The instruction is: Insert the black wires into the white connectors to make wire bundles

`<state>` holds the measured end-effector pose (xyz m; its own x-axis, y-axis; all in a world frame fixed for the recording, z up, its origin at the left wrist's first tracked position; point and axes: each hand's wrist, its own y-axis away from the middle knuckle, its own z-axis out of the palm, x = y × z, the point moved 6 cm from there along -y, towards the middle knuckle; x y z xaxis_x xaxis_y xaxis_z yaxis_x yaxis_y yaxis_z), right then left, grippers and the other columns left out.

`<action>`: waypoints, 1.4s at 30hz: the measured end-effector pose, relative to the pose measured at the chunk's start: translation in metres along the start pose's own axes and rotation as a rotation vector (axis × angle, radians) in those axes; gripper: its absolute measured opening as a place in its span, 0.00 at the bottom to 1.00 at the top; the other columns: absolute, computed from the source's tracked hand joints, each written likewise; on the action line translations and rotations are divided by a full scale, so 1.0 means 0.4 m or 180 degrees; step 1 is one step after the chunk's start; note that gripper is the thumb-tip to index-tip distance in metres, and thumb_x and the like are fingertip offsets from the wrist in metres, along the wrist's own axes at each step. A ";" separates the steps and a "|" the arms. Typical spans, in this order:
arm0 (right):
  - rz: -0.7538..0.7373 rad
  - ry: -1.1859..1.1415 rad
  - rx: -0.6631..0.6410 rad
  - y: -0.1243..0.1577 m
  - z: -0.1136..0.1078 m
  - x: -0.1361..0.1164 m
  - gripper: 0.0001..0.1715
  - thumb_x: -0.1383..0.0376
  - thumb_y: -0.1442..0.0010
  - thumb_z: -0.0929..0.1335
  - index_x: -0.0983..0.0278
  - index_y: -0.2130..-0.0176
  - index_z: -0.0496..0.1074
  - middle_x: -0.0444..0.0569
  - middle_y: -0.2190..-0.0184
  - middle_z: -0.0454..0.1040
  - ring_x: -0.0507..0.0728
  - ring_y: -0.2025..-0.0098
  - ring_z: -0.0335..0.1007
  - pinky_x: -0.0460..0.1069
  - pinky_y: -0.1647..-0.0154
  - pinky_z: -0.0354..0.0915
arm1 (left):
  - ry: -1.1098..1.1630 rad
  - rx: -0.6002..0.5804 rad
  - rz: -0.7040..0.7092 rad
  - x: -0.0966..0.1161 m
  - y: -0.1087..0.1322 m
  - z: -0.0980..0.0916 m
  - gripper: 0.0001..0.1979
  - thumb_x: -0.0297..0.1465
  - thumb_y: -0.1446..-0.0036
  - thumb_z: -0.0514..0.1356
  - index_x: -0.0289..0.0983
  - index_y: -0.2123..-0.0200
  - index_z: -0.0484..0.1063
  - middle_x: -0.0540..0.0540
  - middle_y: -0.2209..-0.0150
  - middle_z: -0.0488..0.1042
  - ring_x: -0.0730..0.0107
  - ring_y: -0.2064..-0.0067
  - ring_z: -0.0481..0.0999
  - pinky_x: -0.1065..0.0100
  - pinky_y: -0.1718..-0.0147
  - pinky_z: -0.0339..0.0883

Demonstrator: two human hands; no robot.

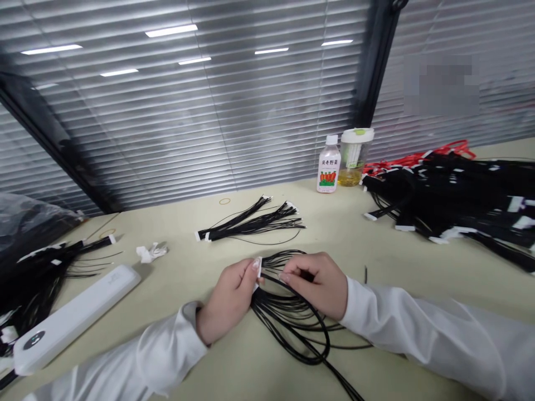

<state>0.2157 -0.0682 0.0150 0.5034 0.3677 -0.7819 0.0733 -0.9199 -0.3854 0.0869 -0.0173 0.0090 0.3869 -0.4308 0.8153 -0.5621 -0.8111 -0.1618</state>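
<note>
My left hand (232, 298) is closed on a white connector (258, 268) at the end of a black wire harness (288, 314). Its thumb presses on the connector's upper side. Just to the right, my right hand (318, 281) is closed in a pinch on one of the black wires close to the connector. The wires fan out and loop below both hands, and some trail off the bottom edge. Beyond the hands, two more black wire bundles (251, 220) with white connectors lie on the table (184, 295).
A large heap of black harnesses (451, 195) with red wires (453, 149) covers the right. At the left are a white power bank (77, 317), more black wires (50, 278) and crumpled white paper (151, 253). A bottle (328, 166) and a lidded cup (354, 159) stand by the blinds.
</note>
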 end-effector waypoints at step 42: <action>0.0043 0.0526 -0.0269 -0.007 0.009 0.004 0.20 0.59 0.56 0.71 0.65 0.65 0.62 0.42 0.74 0.65 0.48 0.77 0.57 0.43 0.77 0.57 | -0.0075 0.0031 0.0004 0.000 -0.002 0.000 0.19 0.40 0.43 0.45 0.33 0.79 0.60 0.51 0.78 0.62 0.77 0.74 0.61 0.75 0.73 0.56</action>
<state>0.2132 -0.0645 0.0129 0.6389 0.3341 -0.6930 0.1340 -0.9353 -0.3274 0.0874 -0.0166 0.0091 0.4034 -0.4408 0.8019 -0.5554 -0.8144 -0.1682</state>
